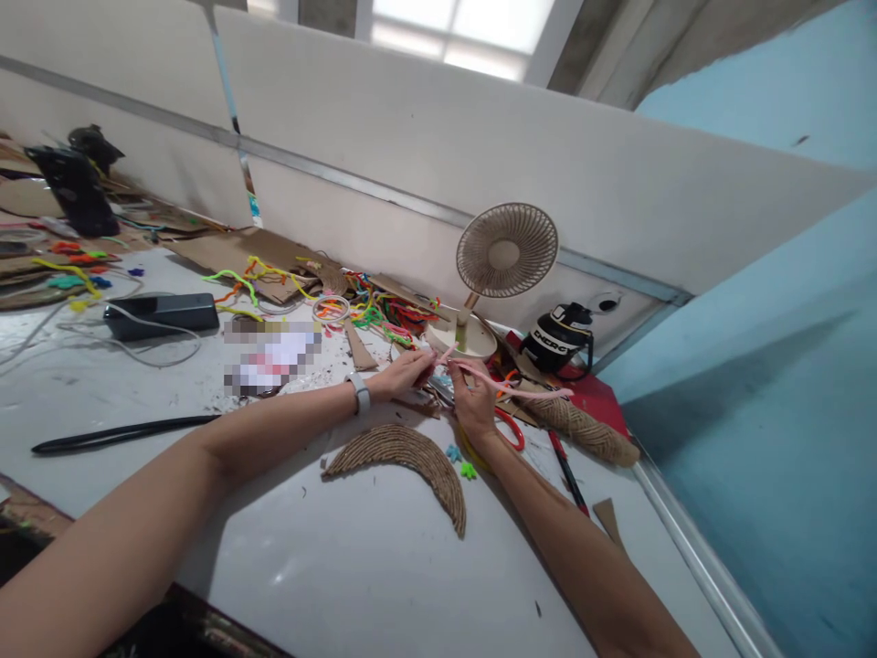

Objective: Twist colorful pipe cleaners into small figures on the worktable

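Note:
Between my two hands is a pink pipe cleaner [511, 387], its loose end stretching off to the right. My left hand [409, 373], with a pale watch band at the wrist, pinches it near one end. The fingers of my right hand [472, 397] are closed around it a little further along. Below the hands a crescent of coiled brown twine [404, 448] lies flat on the white table [329, 567]. Beside its right end are a small blue flower shape [453, 452] and a green one [468, 470].
A fan [507, 251] stands behind my hands. To its right are a black jug [556, 338] and a twine roll [582, 425]. Several coloured pipe cleaners [384, 311] and cardboard pieces [253, 256] lie at the back. A black power bank [161, 316] sits on the left.

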A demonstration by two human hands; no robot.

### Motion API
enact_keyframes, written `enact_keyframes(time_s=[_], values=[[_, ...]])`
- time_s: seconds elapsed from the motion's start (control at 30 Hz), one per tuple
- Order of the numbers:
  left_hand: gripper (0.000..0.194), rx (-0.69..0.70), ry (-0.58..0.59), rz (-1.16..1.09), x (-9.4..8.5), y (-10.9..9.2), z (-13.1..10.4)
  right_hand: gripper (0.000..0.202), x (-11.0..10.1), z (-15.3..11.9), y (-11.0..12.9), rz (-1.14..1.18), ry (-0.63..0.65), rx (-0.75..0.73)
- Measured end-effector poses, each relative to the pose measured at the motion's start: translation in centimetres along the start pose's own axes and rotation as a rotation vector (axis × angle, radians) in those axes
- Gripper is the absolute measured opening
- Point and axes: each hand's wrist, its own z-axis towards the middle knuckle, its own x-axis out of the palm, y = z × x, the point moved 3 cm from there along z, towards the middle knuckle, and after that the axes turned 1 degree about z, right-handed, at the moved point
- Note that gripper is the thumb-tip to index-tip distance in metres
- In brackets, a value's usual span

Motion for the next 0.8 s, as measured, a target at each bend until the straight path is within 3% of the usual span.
enact_keyframes(time_s=[0.23,0.43,0.67,0.8], values=[[0.051,0.077,-0.065,0.134,0.3,-0.7,0.1,0.02,0.0,-0.1,-0.2,0.002,-0.006,0.069],[0.046,0.113,-0.101,0.211,0.5,-1.1,-0.1,0.021,0.5,-0.3,-0.5,0.041,0.106,0.1],[0.046,0.077,-0.111,0.112,0.9,-0.8,-0.1,0.015,0.3,-0.5,0.7,-0.112,0.161,-0.167],[0.045,0.116,-0.209,0.177,1.1,-0.4,-0.1,0.015,0.4,-0.7,1.1,-0.257,0.207,-0.293]])
